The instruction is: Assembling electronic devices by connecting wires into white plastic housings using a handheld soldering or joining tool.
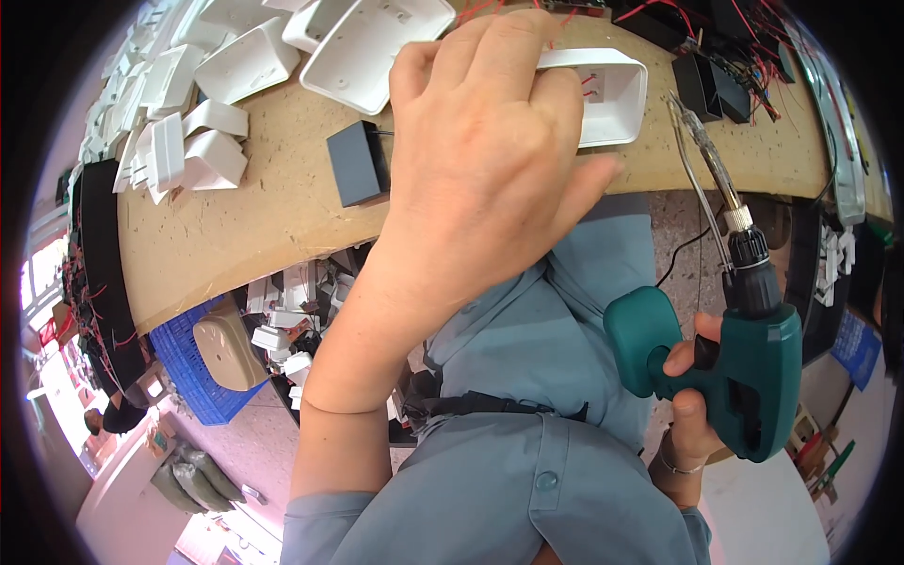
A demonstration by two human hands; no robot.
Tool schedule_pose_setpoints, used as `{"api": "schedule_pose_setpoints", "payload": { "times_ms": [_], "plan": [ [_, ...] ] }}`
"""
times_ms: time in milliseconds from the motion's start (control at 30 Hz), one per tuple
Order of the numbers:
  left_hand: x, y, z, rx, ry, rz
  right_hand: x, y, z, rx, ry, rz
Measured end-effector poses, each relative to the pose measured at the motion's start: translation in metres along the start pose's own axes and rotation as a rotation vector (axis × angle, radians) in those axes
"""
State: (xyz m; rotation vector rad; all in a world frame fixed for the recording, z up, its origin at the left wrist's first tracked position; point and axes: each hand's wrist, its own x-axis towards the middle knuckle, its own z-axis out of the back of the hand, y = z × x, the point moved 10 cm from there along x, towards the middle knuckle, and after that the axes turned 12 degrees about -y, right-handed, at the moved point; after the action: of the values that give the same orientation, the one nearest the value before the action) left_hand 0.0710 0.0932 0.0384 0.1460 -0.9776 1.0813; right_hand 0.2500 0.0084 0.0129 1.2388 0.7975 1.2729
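Note:
In my right hand point(695, 414) is a dark green soldering gun point(772, 377), gripped by its handle with a finger at the trigger. Its metal tip and thin side tube point up toward the bench edge. My left hand point(490, 132) is over the bench, back up, fingers bent and thumb stretched away from them; the fingertips are partly hidden. Partly behind it lies a white plastic housing point(617, 99) with red wires inside. Another open white housing point(363, 52) lies to its left. A small dark grey box point(356, 165) with a wire sits near my left wrist.
White plastic shells point(212, 155) crowd the bench's left side. Black boxes point(702, 89) and red wires lie at the far right. Under the bench stand a blue crate point(202, 363) and a bin of white parts point(282, 330). A black cable point(683, 247) hangs near the soldering gun.

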Motion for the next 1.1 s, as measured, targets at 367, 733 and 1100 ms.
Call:
{"api": "schedule_pose_setpoints", "payload": {
  "times_ms": [367,733,1100],
  "plan": [
    [-0.005,0.055,0.122,-0.065,-0.236,0.164,0.000,0.012,0.010,0.099,-0.080,0.085],
    [-0.073,0.210,0.349,0.803,-0.450,0.263,0.002,0.012,-0.007,0.205,0.124,0.114],
    [-0.048,0.064,0.280,0.417,-0.634,0.102,0.013,0.013,-0.011,0.134,0.053,-0.005]
  ]
}}
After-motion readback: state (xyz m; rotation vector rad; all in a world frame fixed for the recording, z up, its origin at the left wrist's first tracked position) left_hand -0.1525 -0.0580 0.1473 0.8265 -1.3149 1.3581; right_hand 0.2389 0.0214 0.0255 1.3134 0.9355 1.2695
